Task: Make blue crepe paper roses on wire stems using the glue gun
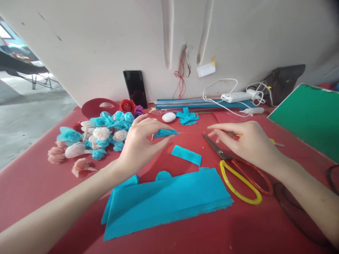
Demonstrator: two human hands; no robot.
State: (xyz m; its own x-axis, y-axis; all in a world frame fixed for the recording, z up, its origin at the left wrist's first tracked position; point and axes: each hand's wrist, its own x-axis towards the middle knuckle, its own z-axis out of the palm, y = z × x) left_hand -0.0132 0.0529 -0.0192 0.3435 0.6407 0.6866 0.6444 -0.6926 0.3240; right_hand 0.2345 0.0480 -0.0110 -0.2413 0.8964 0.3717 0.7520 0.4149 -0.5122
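My left hand [144, 135] pinches a small folded piece of blue crepe paper [164, 133] between thumb and fingers. A fine thread [192, 132] stretches from its tip toward my right hand [234, 135], whose fingers are closed on the thread's other end. Just below my right hand lie scissors [239, 181] with one yellow and one red handle, blades pointing away. Between the hands, a cut blue strip [186, 155] rests on the table. Nearer to me is a stack of folded blue crepe paper [166, 204].
Blue, white and pink paper flowers [102, 134] are heaped at the left. A phone [135, 88] leans on the wall behind a red rose [127, 106]. Blue strips [187, 116], a white egg-shaped object [168, 117] and a white power strip [235, 97] lie farther back. A green board [309, 120] stands right.
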